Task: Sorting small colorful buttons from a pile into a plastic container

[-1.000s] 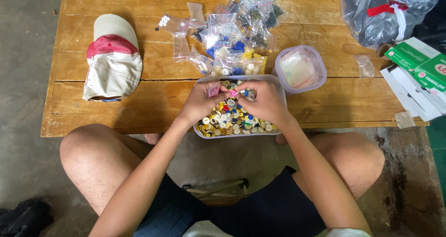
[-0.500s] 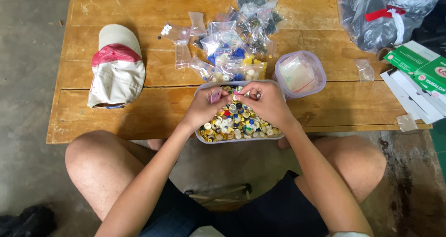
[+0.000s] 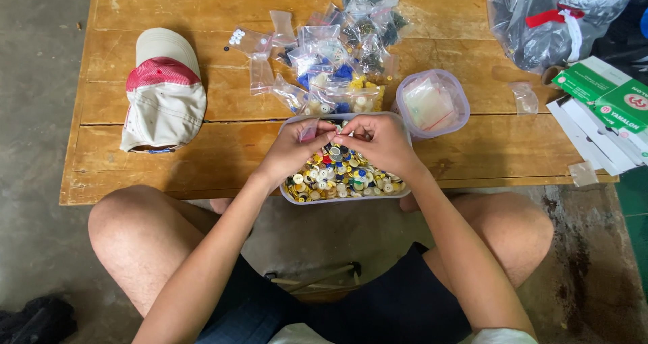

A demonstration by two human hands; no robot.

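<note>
- Left hand [image 3: 291,150] and right hand [image 3: 381,141] fingertips meeting over tub [image 3: 345,197] of buttons [image 3: 337,175], at table [image 3: 135,175] near edge, 6 o'clock.
- Left pinching small clear bag [image 3: 309,129]; right pinched, contents too small to tell.
- Bag pile [image 3: 337,54] at 12, lidded tub [image 3: 432,102] at 2, cap [image 3: 163,91] at 9.
- Bare wood at 3 and 8.
- Versus 0.5 s ago: grip unchanged, view shifted slightly.

Two hands [image 3: 297,152], one cap [image 3: 164,91], two tubs [image 3: 432,104]

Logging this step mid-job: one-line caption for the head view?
Both hands, left hand and right hand, pinch a small clear bag over a tray of mixed buttons.
</note>
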